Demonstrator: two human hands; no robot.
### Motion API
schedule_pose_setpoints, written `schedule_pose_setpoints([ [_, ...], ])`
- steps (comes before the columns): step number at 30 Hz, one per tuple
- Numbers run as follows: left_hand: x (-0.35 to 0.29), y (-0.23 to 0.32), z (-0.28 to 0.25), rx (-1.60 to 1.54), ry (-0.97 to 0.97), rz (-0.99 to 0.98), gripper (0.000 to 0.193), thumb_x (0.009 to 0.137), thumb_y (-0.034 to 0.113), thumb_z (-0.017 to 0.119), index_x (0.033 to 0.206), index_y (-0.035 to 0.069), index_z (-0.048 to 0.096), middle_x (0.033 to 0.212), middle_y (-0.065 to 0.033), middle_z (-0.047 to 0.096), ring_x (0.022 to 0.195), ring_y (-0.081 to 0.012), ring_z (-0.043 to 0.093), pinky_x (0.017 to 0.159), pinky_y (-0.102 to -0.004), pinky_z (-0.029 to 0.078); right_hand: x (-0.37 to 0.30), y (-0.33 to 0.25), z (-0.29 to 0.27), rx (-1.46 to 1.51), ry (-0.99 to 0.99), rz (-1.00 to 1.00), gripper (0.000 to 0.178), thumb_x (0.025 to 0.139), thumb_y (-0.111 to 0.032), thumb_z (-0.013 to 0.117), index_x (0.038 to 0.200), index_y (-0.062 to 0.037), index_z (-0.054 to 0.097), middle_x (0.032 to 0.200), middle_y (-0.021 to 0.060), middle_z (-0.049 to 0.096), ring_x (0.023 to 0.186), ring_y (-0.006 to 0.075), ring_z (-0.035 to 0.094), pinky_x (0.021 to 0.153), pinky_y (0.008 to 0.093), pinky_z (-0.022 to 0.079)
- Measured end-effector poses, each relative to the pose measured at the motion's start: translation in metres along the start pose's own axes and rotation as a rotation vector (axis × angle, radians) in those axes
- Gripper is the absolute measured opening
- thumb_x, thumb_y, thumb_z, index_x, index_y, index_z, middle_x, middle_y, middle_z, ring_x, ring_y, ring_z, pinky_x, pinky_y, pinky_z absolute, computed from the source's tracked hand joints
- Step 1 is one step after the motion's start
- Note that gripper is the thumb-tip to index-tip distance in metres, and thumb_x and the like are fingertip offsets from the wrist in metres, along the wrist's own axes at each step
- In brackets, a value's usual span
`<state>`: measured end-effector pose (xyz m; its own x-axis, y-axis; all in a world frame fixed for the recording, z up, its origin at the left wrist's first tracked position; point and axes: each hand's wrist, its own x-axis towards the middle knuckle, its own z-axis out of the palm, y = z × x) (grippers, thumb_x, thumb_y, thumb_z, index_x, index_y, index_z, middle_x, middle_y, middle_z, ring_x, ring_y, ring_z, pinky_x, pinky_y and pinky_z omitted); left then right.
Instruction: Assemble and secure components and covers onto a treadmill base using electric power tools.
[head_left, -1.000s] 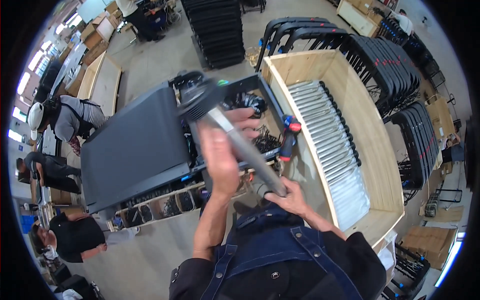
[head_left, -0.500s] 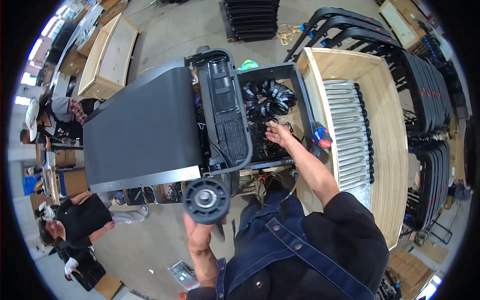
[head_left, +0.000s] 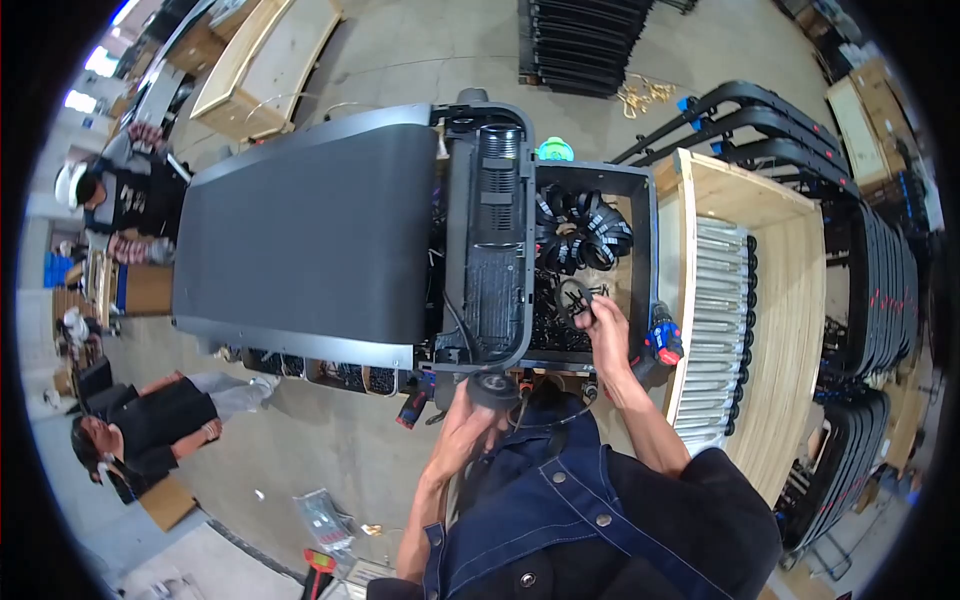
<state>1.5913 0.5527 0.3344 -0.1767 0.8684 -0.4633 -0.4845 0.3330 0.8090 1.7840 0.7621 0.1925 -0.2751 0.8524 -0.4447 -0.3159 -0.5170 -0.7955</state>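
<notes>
Close to my body, my left hand [head_left: 462, 432] is closed around a dark spoked wheel [head_left: 493, 389], just below the treadmill's front corner. My right hand [head_left: 609, 338] pinches a thin black belt loop [head_left: 573, 300] above a dark bin [head_left: 646, 215]. Inside that bin lie bundled black belts [head_left: 605, 236] and loose small black parts. Left of the bin stands a treadmill [head_left: 310, 235] with a black running belt and an open motor compartment [head_left: 490, 290].
A wooden crate [head_left: 795, 350] holding rows of silver tubes [head_left: 715, 320] stands right of the bin. A blue and red power drill [head_left: 664, 335] sits between them. Black frames [head_left: 870, 260] are stacked at far right. A co-worker [head_left: 150, 425] is at left.
My right hand has lifted a black belt loop up from the bin. My left hand has brought the wheel right and closer to my body, tilting it. The whole view has shifted.
</notes>
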Motion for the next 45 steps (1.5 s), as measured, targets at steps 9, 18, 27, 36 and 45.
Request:
schedule_pose_setpoints([
  [9, -0.005, -0.002, 0.006, 0.103, -0.202, -0.001, 0.076, 0.101, 0.032, 0.057, 0.157, 0.005, 0.015, 0.091, -0.0093, 0.061, 0.062, -0.0109, 0.049, 0.055, -0.0257, 0.042, -0.105, -0.100, 0.079, -0.522, -0.617, 0.023, 0.024, 0.099, -0.016, 0.059, 0.108, 0.0035, 0.070, 0.080, 0.0043, 0.060, 0.078, 0.0123, 0.058, 0.082, 0.0323, 0.052],
  [18, -0.044, -0.005, -0.035, 0.150, -0.205, 0.151, 0.072, 0.099, 0.026, 0.056, 0.159, 0.014, 0.018, 0.086, -0.0051, 0.057, 0.063, -0.0098, 0.049, 0.055, -0.0257, 0.043, -0.182, -0.082, 0.149, -0.974, -0.847, -0.729, 0.012, 0.080, -0.009, 0.081, 0.086, -0.0040, 0.072, 0.070, 0.0022, 0.066, 0.071, 0.0175, 0.058, 0.069, 0.0326, 0.044],
  [27, -0.056, 0.001, -0.052, 0.020, -0.012, 0.243, 0.068, 0.098, 0.041, 0.065, 0.149, 0.007, 0.038, 0.089, -0.0044, 0.058, 0.069, -0.0069, 0.051, 0.055, -0.0228, 0.042, -0.182, -0.032, 0.135, -1.084, -0.606, -0.778, 0.024, 0.083, -0.008, 0.080, 0.079, -0.0032, 0.057, 0.077, 0.0040, 0.057, 0.071, 0.0139, 0.054, 0.068, 0.0276, 0.047],
  [36, 0.031, 0.141, -0.027, 1.027, -0.016, 0.183, 0.082, 0.082, 0.061, 0.067, 0.133, -0.001, 0.054, 0.108, -0.0282, 0.070, 0.106, -0.0424, 0.067, 0.093, -0.0462, 0.051, -0.086, -0.072, 0.194, -0.994, -0.672, -0.599, 0.073, 0.074, -0.011, 0.079, 0.139, -0.0067, 0.048, 0.131, 0.0191, 0.058, 0.120, 0.0318, 0.060, 0.102, 0.0381, 0.047],
  [45, 0.241, 0.204, -0.054, 1.054, 0.489, 0.808, 0.022, 0.097, 0.022, 0.058, 0.103, 0.003, 0.067, 0.107, -0.0127, 0.062, 0.101, -0.0343, 0.059, 0.086, -0.0470, 0.049, 0.197, -0.139, 0.239, -0.597, -0.087, -0.343, 0.048, 0.094, -0.052, 0.066, 0.100, -0.0051, 0.056, 0.065, 0.0012, 0.053, 0.048, 0.0103, 0.051, 0.040, 0.0263, 0.045],
])
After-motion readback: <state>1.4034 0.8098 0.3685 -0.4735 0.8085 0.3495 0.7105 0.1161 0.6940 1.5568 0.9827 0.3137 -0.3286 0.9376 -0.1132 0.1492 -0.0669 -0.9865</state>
